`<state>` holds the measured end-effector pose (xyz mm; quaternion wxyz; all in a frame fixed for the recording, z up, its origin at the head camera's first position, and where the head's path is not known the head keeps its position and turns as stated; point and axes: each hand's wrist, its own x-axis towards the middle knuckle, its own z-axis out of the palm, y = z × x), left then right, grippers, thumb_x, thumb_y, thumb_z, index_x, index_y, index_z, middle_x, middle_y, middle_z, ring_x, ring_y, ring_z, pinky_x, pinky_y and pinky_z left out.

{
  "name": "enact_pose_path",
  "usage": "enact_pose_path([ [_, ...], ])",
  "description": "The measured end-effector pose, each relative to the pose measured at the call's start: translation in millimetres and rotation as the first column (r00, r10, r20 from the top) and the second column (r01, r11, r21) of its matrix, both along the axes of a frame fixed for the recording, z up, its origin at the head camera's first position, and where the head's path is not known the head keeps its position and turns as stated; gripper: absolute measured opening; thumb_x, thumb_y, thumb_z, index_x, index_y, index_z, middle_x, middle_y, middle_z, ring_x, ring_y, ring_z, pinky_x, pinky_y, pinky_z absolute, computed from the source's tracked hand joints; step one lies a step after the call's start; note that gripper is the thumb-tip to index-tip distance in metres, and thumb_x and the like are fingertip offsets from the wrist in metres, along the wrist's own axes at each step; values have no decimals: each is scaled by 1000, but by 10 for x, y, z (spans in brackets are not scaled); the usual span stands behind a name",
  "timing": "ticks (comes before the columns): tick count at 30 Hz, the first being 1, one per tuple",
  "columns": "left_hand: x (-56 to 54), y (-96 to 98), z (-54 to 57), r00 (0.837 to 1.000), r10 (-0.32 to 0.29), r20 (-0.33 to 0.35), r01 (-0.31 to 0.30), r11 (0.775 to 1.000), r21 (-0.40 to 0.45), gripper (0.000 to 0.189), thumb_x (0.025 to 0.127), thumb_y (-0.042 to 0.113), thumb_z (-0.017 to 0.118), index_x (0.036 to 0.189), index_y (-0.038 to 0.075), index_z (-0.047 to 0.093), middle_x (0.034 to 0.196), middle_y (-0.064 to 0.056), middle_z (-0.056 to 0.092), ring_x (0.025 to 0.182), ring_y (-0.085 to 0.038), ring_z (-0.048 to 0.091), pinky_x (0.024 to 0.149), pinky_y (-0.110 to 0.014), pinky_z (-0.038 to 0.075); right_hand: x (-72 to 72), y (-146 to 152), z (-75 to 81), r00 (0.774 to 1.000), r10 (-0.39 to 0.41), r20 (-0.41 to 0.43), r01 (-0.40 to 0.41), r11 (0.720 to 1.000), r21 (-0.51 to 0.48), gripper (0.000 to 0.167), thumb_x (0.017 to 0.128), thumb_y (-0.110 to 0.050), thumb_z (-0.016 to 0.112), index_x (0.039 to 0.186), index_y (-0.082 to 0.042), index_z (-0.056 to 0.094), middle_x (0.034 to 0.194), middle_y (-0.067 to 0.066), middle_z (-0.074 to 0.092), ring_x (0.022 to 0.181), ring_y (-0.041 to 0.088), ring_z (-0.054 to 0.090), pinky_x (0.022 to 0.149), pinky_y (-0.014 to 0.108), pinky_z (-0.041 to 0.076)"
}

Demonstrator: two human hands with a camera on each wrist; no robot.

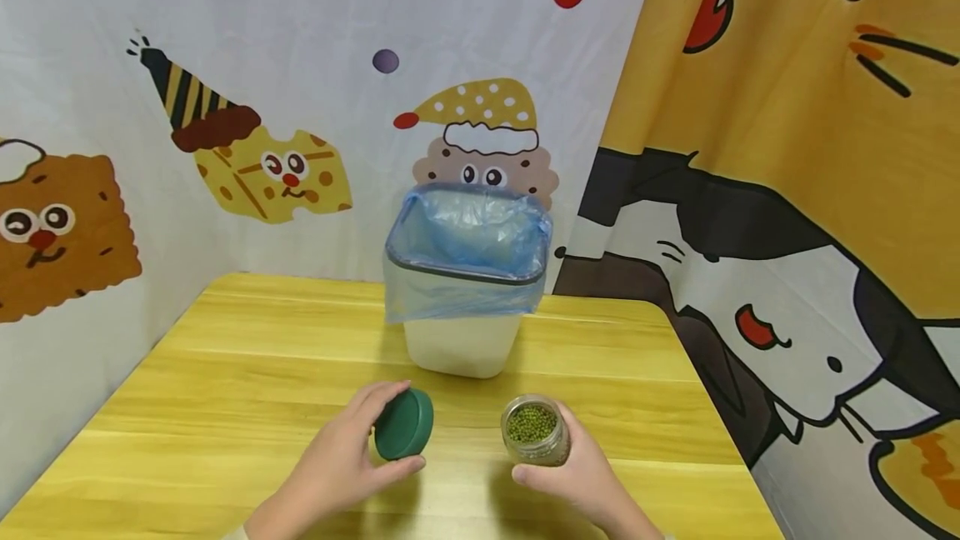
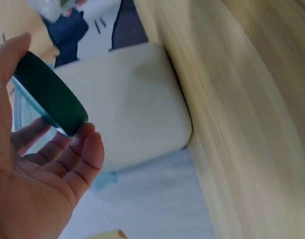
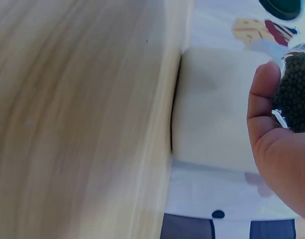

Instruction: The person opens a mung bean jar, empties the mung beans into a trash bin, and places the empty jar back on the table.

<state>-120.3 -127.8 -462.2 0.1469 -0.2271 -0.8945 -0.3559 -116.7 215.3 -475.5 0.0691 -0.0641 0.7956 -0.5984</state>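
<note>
A round green lid [image 1: 405, 424] is held by its edges between the thumb and fingers of my left hand [image 1: 347, 455]; the left wrist view shows the lid [image 2: 50, 92] tilted, side on. To the right, my right hand [image 1: 581, 473] grips a clear jar [image 1: 537, 433] of small green beans, its mouth uncovered and turned up. In the right wrist view the thumb lies along the jar [image 3: 296, 89], which is partly cut off by the frame. Lid and jar are apart, both above the table.
A white bin [image 1: 461, 344] with a blue plastic liner [image 1: 480, 232] stands beyond the hands, towards the back of the yellow wood-grain table [image 1: 262, 373]. Printed curtains [image 1: 300, 40] hang behind the table and along its right side.
</note>
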Motion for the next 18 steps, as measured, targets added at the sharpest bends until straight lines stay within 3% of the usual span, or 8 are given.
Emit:
enact_pose_path([
  [7,29,-96,-50,996,91,15,-92,996,9,86,80,50,93,151,21,56,141,0,64,101,-9,68,73,-24,59,41,89,12,997,-70,20,71,994,-86,83,78,-6,93,150,-19,54,133,16,68,116,20,69,93,30,61],
  [18,41,-171,-112,990,128,-61,-130,991,-24,87,76,45,97,149,17,58,137,-1,66,106,-15,71,78,-32,64,60,142,60,989,-150,-11,149,988,-46,82,74,-6,94,147,-17,57,128,12,71,112,15,69,95,26,58],
])
